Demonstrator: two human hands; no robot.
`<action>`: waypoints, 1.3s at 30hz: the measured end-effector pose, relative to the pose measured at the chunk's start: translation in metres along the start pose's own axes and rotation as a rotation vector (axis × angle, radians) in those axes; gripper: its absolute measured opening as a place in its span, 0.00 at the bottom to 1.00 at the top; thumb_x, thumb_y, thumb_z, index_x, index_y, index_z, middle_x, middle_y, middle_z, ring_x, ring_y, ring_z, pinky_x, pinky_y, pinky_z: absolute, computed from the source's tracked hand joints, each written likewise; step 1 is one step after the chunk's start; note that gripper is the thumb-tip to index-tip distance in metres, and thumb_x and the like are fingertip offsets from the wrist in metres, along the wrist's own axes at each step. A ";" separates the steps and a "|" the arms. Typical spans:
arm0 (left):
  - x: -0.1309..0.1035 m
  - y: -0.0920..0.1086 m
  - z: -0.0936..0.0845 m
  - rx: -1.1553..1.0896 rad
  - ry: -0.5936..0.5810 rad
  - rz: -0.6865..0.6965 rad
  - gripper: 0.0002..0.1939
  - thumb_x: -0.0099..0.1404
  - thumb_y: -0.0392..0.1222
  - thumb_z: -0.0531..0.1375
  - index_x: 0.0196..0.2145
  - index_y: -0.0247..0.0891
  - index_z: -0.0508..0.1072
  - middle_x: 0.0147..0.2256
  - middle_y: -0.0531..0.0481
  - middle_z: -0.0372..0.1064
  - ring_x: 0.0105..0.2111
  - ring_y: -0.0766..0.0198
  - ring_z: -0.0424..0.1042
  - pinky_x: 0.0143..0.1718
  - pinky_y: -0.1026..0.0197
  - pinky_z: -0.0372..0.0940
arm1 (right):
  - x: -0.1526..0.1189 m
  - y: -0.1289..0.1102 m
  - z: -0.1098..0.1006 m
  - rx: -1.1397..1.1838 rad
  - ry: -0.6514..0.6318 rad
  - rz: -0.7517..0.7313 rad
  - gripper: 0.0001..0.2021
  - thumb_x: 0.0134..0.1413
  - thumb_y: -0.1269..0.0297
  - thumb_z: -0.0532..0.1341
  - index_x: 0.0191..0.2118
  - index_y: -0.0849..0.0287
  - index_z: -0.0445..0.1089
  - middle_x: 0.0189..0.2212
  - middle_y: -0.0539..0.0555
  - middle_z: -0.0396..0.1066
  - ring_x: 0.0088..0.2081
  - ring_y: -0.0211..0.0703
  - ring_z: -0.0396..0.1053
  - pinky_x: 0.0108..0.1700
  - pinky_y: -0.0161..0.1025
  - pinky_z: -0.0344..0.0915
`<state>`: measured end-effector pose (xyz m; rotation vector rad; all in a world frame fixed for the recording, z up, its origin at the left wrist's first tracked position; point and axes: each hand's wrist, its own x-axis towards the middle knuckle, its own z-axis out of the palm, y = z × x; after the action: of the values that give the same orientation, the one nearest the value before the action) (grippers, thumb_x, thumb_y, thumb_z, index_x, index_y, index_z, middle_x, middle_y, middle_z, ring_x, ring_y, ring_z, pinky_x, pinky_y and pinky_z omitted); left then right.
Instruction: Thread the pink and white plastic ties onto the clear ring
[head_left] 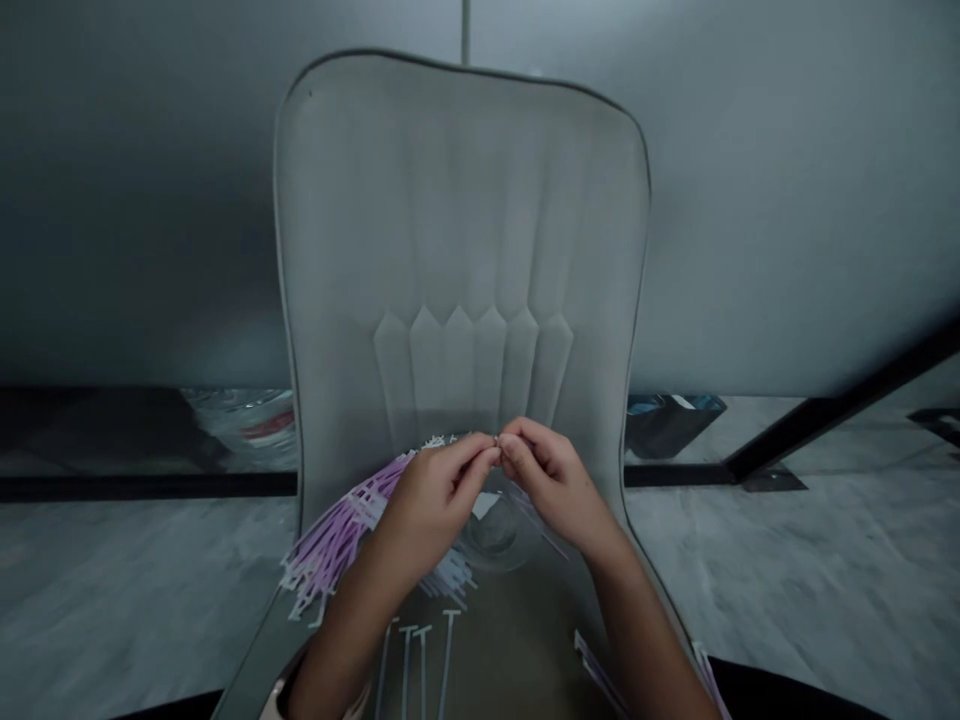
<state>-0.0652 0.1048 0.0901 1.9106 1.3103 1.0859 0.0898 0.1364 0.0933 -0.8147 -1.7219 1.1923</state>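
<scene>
My left hand (429, 500) and my right hand (559, 485) meet above a chair seat, fingertips pinched close together. A tiny pale bit shows between the fingertips, too small to name. Beside and partly behind my left hand lies a fanned pile of purple T-ended plastic sticks (341, 540). Whitish sticks (448, 578) poke out under my left wrist. Below my hands sits a clear round dish (499, 545), partly covered by them. Several pale T-ended sticks (422, 660) lie apart nearer to me, between my forearms.
The grey padded chair (465, 220) has its backrest facing me. More purple sticks (596, 670) lie by my right forearm. Behind the chair are a grey panel (787, 200), a clear plastic container (251, 425) at left and a dark box (671, 425) at right.
</scene>
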 end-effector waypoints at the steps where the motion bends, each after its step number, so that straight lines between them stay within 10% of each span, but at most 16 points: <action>1: 0.000 0.000 -0.001 0.018 -0.005 0.008 0.14 0.72 0.43 0.50 0.32 0.38 0.70 0.26 0.55 0.65 0.27 0.67 0.63 0.29 0.64 0.53 | 0.000 -0.001 0.000 0.020 -0.003 0.019 0.14 0.64 0.59 0.54 0.27 0.58 0.62 0.20 0.45 0.55 0.23 0.35 0.52 0.26 0.35 0.50; 17: 0.001 -0.001 0.016 -0.479 0.071 -0.198 0.14 0.68 0.47 0.51 0.27 0.40 0.60 0.20 0.60 0.47 0.20 0.69 0.48 0.21 0.66 0.46 | 0.011 0.011 0.007 0.428 0.304 0.288 0.17 0.52 0.47 0.59 0.27 0.55 0.57 0.16 0.41 0.53 0.13 0.29 0.42 0.14 0.30 0.39; 23: 0.001 0.016 0.023 -0.584 0.099 -0.262 0.17 0.63 0.54 0.54 0.25 0.39 0.60 0.22 0.58 0.52 0.22 0.69 0.51 0.22 0.66 0.49 | 0.007 0.006 0.009 0.244 0.341 0.085 0.16 0.53 0.51 0.60 0.25 0.56 0.60 0.17 0.43 0.54 0.17 0.32 0.47 0.17 0.31 0.43; 39: 0.006 0.005 0.026 -0.650 0.128 -0.261 0.18 0.59 0.50 0.53 0.17 0.41 0.53 0.17 0.60 0.45 0.18 0.70 0.45 0.20 0.65 0.44 | 0.007 0.001 0.000 0.372 0.194 0.170 0.21 0.50 0.48 0.63 0.22 0.58 0.59 0.18 0.44 0.52 0.20 0.32 0.46 0.22 0.32 0.43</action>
<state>-0.0398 0.1087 0.0828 1.1776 1.0552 1.3082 0.0868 0.1425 0.0946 -0.8266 -1.2437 1.4424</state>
